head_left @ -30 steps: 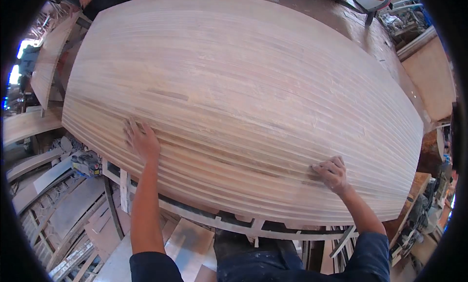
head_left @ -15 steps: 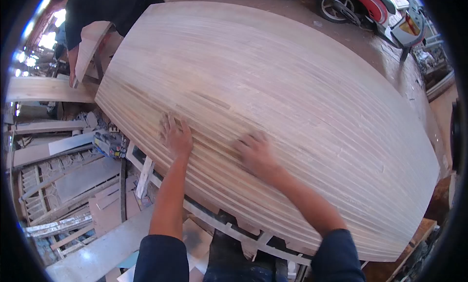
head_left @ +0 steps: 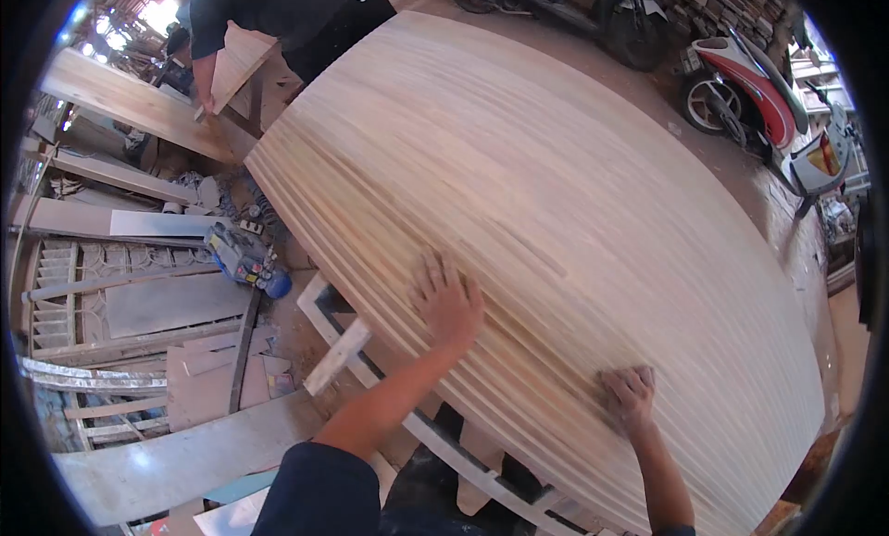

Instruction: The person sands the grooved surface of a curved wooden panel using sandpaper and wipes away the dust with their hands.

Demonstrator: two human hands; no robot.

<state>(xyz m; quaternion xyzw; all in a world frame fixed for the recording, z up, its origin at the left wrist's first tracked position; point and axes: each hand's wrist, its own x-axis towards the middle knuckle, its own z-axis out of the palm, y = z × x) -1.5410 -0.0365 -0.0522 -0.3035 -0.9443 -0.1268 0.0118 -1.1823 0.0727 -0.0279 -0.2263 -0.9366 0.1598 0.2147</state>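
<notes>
A large curved panel of pale wooden strips (head_left: 556, 184) fills the middle of the view, its surface ridged and dusty. My left hand (head_left: 448, 303) lies on its near left part, palm down with fingers spread, holding nothing. Farther right, near the lower edge, my right hand (head_left: 630, 395) presses on the strips with its fingers curled together. Whatever is under those fingers, if anything, is hidden. Darker, yellowish strips run between and around both hands.
Another person (head_left: 287, 22) stands at the upper left, a hand at a smaller wooden piece (head_left: 243, 62). Motorbikes, one of them red (head_left: 759, 87), stand beyond the panel. A blue machine (head_left: 243, 258) and boards lie at left. A white frame (head_left: 444, 448) runs below the panel.
The view has swung, showing more of the left side and the other person. My right hand went left toward my left hand, then back right along the panel. My left hand stays spread on it.
</notes>
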